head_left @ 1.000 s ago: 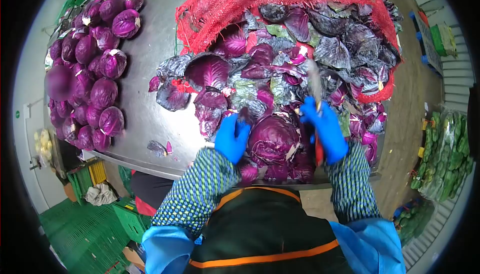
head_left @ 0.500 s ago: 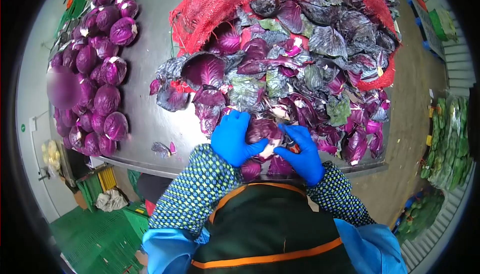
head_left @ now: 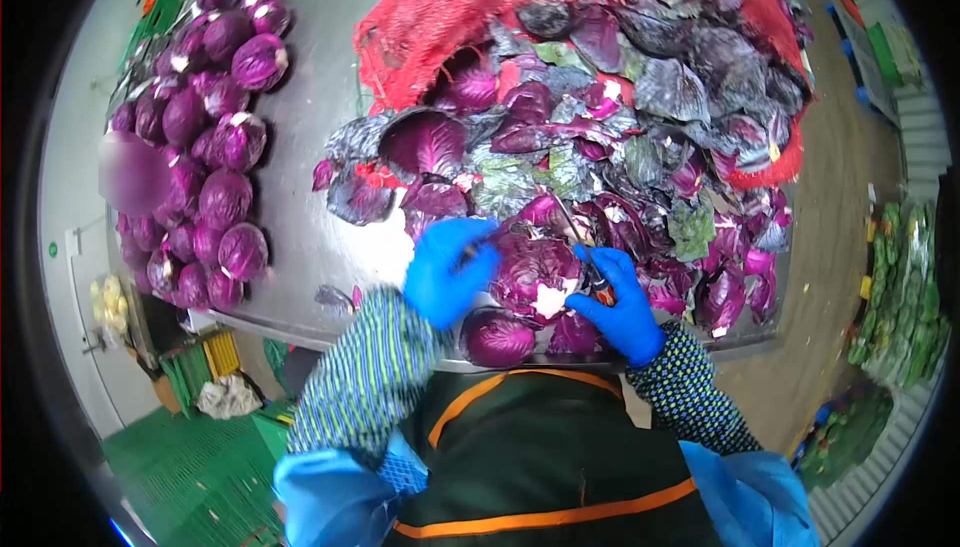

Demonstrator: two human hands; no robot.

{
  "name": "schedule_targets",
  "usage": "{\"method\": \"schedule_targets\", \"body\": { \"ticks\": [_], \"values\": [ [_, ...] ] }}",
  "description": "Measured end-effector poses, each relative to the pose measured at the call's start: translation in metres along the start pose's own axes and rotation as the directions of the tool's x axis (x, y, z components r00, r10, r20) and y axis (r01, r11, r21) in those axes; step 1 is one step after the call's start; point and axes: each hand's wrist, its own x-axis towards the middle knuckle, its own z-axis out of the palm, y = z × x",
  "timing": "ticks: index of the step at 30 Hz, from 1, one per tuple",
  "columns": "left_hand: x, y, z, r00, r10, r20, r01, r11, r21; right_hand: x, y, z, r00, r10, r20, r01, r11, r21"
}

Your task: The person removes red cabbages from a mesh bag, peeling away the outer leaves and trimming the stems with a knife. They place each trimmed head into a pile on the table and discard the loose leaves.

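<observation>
Viewed from my remote post, the red cabbage [head_left: 522, 269] sat near the front edge of the worktop [head_left: 310, 97]; its pale cut base faced up and toward the body, a position I judged to suit close knife work. The right hand [head_left: 622, 312], at 4 o'clock of it, had its fingers closed round the handle of a knife [head_left: 602, 289]; the thumb lay by the pale base, probably to steady the cut, and the blade pointed toward 11 o'clock. The left hand [head_left: 447, 272], at 9 o'clock, had its fingers partly curled; blur prevented me from telling whether they held or touched anything.

At 12 to 2 o'clock, a red mesh sack [head_left: 420, 37] gaped toward the body, heaped with dark outer leaves [head_left: 670, 87]; leaves spilled from its mouth down to the cabbage, the wide opening presumably serving to collect them. Smooth cabbage heads [head_left: 225, 197] were piled at 10 o'clock, well apart from the leaves, which I took as deliberate separation; at 3 o'clock, beyond the worktop, clear bags [head_left: 905, 287] contained long green vegetables.
</observation>
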Motion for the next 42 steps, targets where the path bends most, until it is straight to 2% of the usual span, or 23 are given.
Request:
{"method": "schedule_targets", "body": {
  "ticks": [1, 2, 3, 5, 8, 11, 15, 17, 21, 23, 24, 27, 29, 30, 32, 33, 34, 35, 37, 38, 39, 41, 42],
  "values": [
    [-0.012, 0.02, 0.011, 0.957, 0.287, 0.029, -0.288, 0.947, 0.144, -0.003, -0.003, -0.004, 0.999, 0.011, 0.03, -0.01, 0.999, -0.033],
    [-0.023, 0.023, 0.032, 0.983, 0.178, 0.05, -0.181, 0.981, 0.072, -0.001, -0.008, -0.007, 0.994, 0.099, 0.046, -0.099, 0.995, -0.011],
    [-0.028, 0.023, 0.052, 0.995, 0.078, 0.059, -0.079, 0.997, 0.01, 0.0, -0.014, -0.008, 0.997, 0.071, -0.001, -0.071, 0.996, -0.058],
    [-0.025, 0.03, 0.07, 0.998, 0.029, -0.052, -0.024, 0.995, 0.093, -0.005, -0.019, -0.014, 0.98, 0.172, -0.101, -0.179, 0.982, -0.067],
    [-0.011, 0.042, 0.076, 0.983, -0.143, -0.113, 0.153, 0.984, 0.087, -0.02, -0.035, -0.022, 0.995, 0.033, -0.089, -0.052, 0.974, -0.221],
    [0.002, 0.037, 0.07, 0.978, -0.196, -0.068, 0.195, 0.981, -0.018, -0.02, -0.032, -0.017, 0.999, -0.023, -0.043, 0.006, 0.935, -0.355],
    [0.008, 0.038, 0.068, 0.975, -0.22, -0.016, 0.22, 0.974, 0.052, -0.004, -0.025, -0.014, 0.999, -0.028, -0.029, 0.014, 0.924, -0.382],
    [0.007, 0.04, 0.07, 0.974, -0.225, 0.007, 0.224, 0.972, 0.072, 0.002, -0.024, -0.016, 0.999, 0.006, -0.041, -0.025, 0.88, -0.475],
    [0.005, 0.039, 0.075, 0.968, -0.24, -0.073, 0.243, 0.969, 0.041, 0.02, -0.023, -0.009, 0.987, 0.051, -0.154, -0.107, 0.919, -0.38],
    [0.005, 0.039, 0.075, 0.966, -0.242, -0.088, 0.244, 0.97, 0.011, 0.032, -0.018, -0.015, 0.988, 0.058, -0.143, -0.109, 0.918, -0.382],
    [0.001, 0.038, 0.075, 0.975, -0.204, -0.089, 0.207, 0.978, 0.032, 0.045, -0.014, -0.023, 0.975, 0.159, -0.156, -0.199, 0.936, -0.29],
    [-0.015, 0.033, 0.079, 0.988, -0.098, -0.121, 0.107, 0.992, 0.071, 0.048, 0.014, -0.022, 0.983, 0.136, -0.123, -0.172, 0.916, -0.364],
    [-0.029, 0.017, 0.076, 0.993, 0.019, -0.12, -0.026, 0.998, -0.055, 0.043, 0.018, -0.005, 0.909, 0.403, -0.105, -0.405, 0.914, -0.001],
    [-0.042, 0.01, 0.075, 0.986, 0.063, -0.155, -0.07, 0.997, -0.043, 0.053, 0.012, -0.007, 0.842, 0.537, -0.056, -0.54, 0.839, -0.076],
    [-0.066, -0.002, 0.078, 0.969, -0.056, -0.241, 0.016, 0.986, -0.167, 0.071, 0.031, 0.005, 0.854, 0.518, -0.053, -0.521, 0.849, -0.092],
    [-0.074, -0.004, 0.079, 0.95, -0.139, -0.281, 0.068, 0.966, -0.248, 0.08, 0.014, 0.01, 0.857, 0.511, -0.069, -0.516, 0.85, -0.109],
    [-0.078, -0.007, 0.076, 0.95, -0.143, -0.278, 0.074, 0.967, -0.244, 0.085, -0.008, 0.001, 0.715, 0.698, 0.036, -0.697, 0.709, 0.108],
    [-0.078, -0.009, 0.07, 0.939, -0.265, -0.218, 0.181, 0.922, -0.342, 0.084, -0.009, 0.001, 0.718, 0.695, 0.039, -0.695, 0.711, 0.103],
    [-0.077, -0.028, 0.057, 0.898, -0.427, -0.1, 0.331, 0.809, -0.486, 0.075, -0.014, 0.003, 0.86, 0.507, -0.06, -0.42, 0.769, 0.481],
    [-0.072, -0.027, 0.049, 0.901, -0.431, -0.049, 0.36, 0.805, -0.472, 0.068, -0.037, -0.004, 0.855, 0.513, 0.075, -0.497, 0.769, 0.403],
    [-0.065, -0.019, 0.037, 0.899, -0.437, 0.006, 0.392, 0.8, -0.455, 0.056, -0.031, 0.004, 0.863, 0.465, 0.2, -0.504, 0.751, 0.427],
    [-0.05, -0.001, 0.014, 0.862, -0.479, 0.166, 0.507, 0.812, -0.289, 0.029, -0.04, 0.012, 0.877, 0.377, 0.299, -0.444, 0.873, 0.203],
    [-0.048, -0.004, 0.012, 0.917, -0.375, 0.137, 0.399, 0.851, -0.342, 0.024, -0.036, 0.012, 0.873, 0.374, 0.312, -0.444, 0.875, 0.193]
  ]
}}
